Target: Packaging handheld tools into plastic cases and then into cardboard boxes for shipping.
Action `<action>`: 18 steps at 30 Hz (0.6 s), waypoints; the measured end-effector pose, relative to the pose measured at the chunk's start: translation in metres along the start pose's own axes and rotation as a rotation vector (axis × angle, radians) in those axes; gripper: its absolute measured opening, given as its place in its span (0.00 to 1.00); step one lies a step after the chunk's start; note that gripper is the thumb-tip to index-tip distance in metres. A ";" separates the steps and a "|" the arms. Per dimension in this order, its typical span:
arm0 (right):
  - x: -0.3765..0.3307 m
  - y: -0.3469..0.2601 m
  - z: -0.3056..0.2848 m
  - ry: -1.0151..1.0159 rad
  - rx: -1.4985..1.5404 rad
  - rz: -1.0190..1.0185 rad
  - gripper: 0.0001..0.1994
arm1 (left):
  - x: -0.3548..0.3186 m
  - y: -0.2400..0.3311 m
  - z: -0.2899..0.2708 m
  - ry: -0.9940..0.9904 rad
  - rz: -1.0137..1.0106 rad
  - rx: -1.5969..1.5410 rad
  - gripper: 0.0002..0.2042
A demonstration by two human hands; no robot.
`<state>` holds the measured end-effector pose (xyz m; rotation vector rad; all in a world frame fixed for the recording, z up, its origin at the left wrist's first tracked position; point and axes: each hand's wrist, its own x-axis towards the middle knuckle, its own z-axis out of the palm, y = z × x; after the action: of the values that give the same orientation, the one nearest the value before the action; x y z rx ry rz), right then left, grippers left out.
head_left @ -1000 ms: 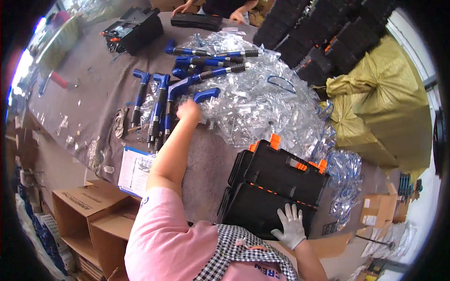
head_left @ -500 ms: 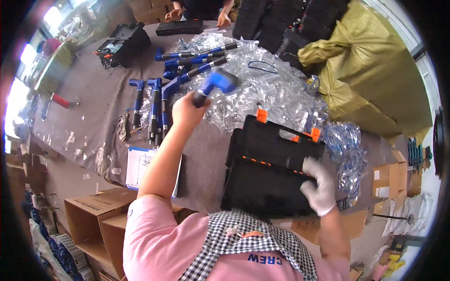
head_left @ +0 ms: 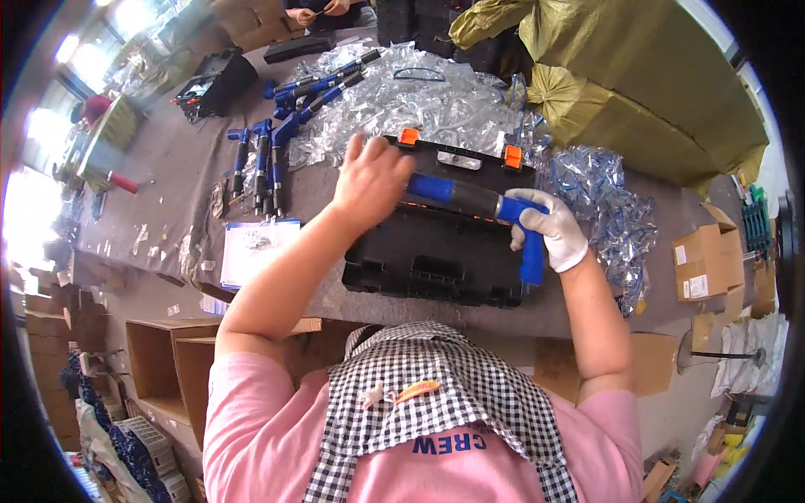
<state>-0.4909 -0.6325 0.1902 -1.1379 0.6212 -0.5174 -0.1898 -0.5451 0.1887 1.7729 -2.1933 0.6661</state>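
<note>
Right over the closed black tool case (head_left: 436, 251) lies a blue-and-black power tool (head_left: 470, 201), held crosswise just above the lid. The right hand (head_left: 549, 230), in a white glove, is wrapped tight around the tool's blue pistol handle, which hangs down past the case's right end. The bare left hand (head_left: 369, 180) covers the tool's other end, fingers curled over the barrel in a loose grip. Two orange latches (head_left: 513, 157) sit along the far edge of the case, which rests on the grey-covered worktop (head_left: 168, 168) close to its near edge. Beyond the case spreads a heap of crumpled clear plastic bags (head_left: 419, 105), and to its left lie several more blue tools (head_left: 268, 159) in a row, beside a white printed sheet (head_left: 251, 247). Farther off on the left stands another open black case (head_left: 214, 84). To the right are yellow-green sacks (head_left: 637, 92) and a small cardboard box (head_left: 700, 264). At the top edge, another person's hands (head_left: 314, 12) are just visible.
</note>
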 end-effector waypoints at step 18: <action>0.046 0.096 -0.004 0.172 -1.404 -0.209 0.25 | -0.153 0.016 0.071 -0.361 -0.883 -1.044 0.36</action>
<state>-0.4542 -0.6340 0.0904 -2.5137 1.0630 -0.3103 -0.1633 -0.4463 0.0539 1.9310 -1.1758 -0.8714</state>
